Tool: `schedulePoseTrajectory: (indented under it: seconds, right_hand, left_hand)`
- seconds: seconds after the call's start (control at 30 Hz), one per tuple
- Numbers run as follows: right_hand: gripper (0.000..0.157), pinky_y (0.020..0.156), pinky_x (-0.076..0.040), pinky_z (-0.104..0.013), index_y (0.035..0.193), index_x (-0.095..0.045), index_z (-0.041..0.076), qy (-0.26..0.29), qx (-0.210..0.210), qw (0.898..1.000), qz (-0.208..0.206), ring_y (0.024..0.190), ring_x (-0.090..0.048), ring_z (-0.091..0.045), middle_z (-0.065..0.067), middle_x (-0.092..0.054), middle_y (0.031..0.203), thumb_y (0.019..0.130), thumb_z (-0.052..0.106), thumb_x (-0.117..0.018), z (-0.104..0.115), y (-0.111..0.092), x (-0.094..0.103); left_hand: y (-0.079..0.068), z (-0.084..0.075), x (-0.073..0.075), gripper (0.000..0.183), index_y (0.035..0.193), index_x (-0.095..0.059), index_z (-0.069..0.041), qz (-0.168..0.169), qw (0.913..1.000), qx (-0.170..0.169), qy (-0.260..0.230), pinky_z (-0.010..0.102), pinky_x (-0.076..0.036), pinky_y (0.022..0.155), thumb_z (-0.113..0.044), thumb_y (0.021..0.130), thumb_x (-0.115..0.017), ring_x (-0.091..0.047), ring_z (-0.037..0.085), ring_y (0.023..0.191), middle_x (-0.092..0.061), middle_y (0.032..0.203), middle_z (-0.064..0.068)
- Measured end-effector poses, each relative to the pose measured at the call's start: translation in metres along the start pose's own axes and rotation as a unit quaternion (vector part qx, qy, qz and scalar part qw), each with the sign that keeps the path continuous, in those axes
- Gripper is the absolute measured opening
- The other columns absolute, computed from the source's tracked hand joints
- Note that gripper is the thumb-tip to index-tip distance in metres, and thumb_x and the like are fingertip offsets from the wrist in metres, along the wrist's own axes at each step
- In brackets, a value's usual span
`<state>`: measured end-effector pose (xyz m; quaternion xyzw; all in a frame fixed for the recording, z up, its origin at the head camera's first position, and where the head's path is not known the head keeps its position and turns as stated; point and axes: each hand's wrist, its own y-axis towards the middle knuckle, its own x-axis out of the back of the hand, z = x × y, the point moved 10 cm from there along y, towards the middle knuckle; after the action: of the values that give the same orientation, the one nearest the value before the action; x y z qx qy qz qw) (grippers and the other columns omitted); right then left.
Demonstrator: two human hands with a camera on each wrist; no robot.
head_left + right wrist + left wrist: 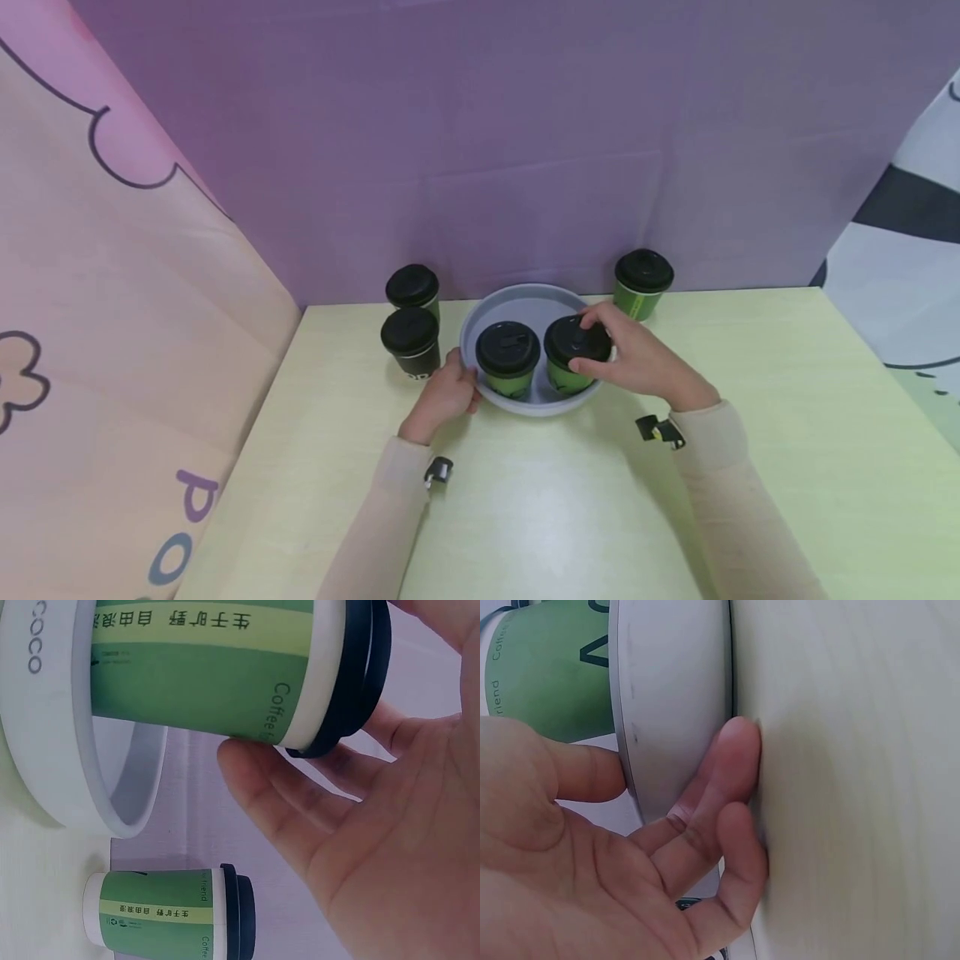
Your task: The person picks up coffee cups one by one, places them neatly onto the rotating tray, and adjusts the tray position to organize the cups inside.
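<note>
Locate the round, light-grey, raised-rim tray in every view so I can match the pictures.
Head: the tray sits slightly right of centre.
Left wrist: its outer wall is at top, left of centre.
Right wrist: its lettered wall is at upper left.
Shared landmark: the pale-yellow tabletop beneath.

Soft, fairly even light fills the head view, laying a pale glare on the near part of the worktop and a faint shadow beside the right sleeve, while the purple backdrop looks dimmer. Small print is soft there, yet lettering on the held cup reads clearly in the right wrist view. The left wrist view is muted, with a blurry-edged shadow near the left hand.
</note>
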<state>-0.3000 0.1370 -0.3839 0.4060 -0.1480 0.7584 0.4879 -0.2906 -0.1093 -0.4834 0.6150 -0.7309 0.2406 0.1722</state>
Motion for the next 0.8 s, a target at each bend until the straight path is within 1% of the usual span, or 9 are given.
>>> schedulePoseTrajectory:
  seconds: [0.23,0.33,0.47,0.53,0.6,0.7,0.8]
  right_hand:
    - [0.054,0.105,-0.046,-0.052,0.123,-0.053,0.007,0.006,0.003,1.000,-0.002,0.122,-0.059,-0.034,-0.016,-0.059,0.136,0.085,0.030,-0.084,0.0012,0.0023,0.0002]
    - [0.054,0.104,-0.046,-0.053,0.122,-0.053,0.008,0.011,-0.001,1.000,-0.001,0.121,-0.059,-0.033,-0.015,-0.059,0.136,0.084,0.031,-0.085,0.0002,0.0024,-0.0008]
    - [0.055,0.100,-0.046,-0.051,0.121,-0.051,0.009,0.014,-0.009,1.000,0.001,0.116,-0.059,-0.031,-0.013,-0.060,0.133,0.085,0.032,-0.085,-0.0003,0.0010,-0.0022]
    - [0.056,0.099,-0.046,-0.050,0.122,-0.050,0.009,0.013,-0.008,1.000,0.001,0.114,-0.059,-0.030,-0.013,-0.060,0.132,0.085,0.033,-0.085,-0.0001,0.0004,-0.0027]
    - [0.058,0.099,-0.046,-0.051,0.123,-0.049,0.009,0.009,-0.010,1.000,0.001,0.115,-0.059,-0.031,-0.014,-0.060,0.133,0.085,0.033,-0.085,0.0000,-0.0001,-0.0029]
    - [0.064,0.103,-0.046,-0.054,0.128,-0.047,0.008,0.005,-0.015,1.000,0.002,0.120,-0.059,-0.033,-0.016,-0.059,0.136,0.084,0.035,-0.085,-0.0009,0.0001,-0.0031]
    - [0.071,0.105,-0.045,-0.055,0.134,-0.042,0.008,0.014,-0.023,1.000,0.003,0.124,-0.058,-0.035,-0.016,-0.057,0.140,0.085,0.037,-0.084,-0.0014,-0.0001,-0.0028]
  left_hand:
    - [0.0011,0.0001,0.0045,0.049,0.153,-0.035,0.000,-0.025,0.9997,-0.002,0.006,0.032,-0.048,0.070,-0.020,0.109,-0.042,-0.063,0.018,0.062,-0.068,0.075,0.011]
    - [0.0019,0.0010,0.0061,0.051,0.154,-0.033,0.002,-0.032,0.9994,0.001,0.013,0.035,-0.050,0.076,-0.020,0.109,-0.042,-0.063,0.018,0.062,-0.068,0.075,0.010]
    - [0.0022,0.0022,0.0058,0.054,0.156,-0.030,0.003,-0.028,0.9995,0.008,0.010,0.040,-0.052,0.085,-0.022,0.109,-0.041,-0.063,0.017,0.062,-0.068,0.073,0.009]
    - [0.0020,0.0023,0.0053,0.055,0.157,-0.028,0.003,-0.023,0.9996,0.011,0.009,0.039,-0.051,0.083,-0.022,0.109,-0.041,-0.063,0.017,0.062,-0.068,0.073,0.009]
    - [0.0012,0.0022,0.0047,0.057,0.158,-0.026,0.003,-0.016,0.9997,0.015,0.009,0.037,-0.051,0.079,-0.022,0.109,-0.040,-0.063,0.018,0.063,-0.068,0.074,0.009]
    - [0.0002,0.0023,0.0045,0.058,0.159,-0.024,0.002,-0.006,0.9997,0.021,0.010,0.032,-0.049,0.072,-0.023,0.109,-0.040,-0.063,0.019,0.064,-0.068,0.076,0.009]
    - [-0.0006,0.0014,0.0048,0.059,0.159,-0.024,0.003,0.002,0.9997,0.022,0.010,0.031,-0.049,0.071,-0.023,0.109,-0.041,-0.064,0.020,0.065,-0.069,0.077,0.011]
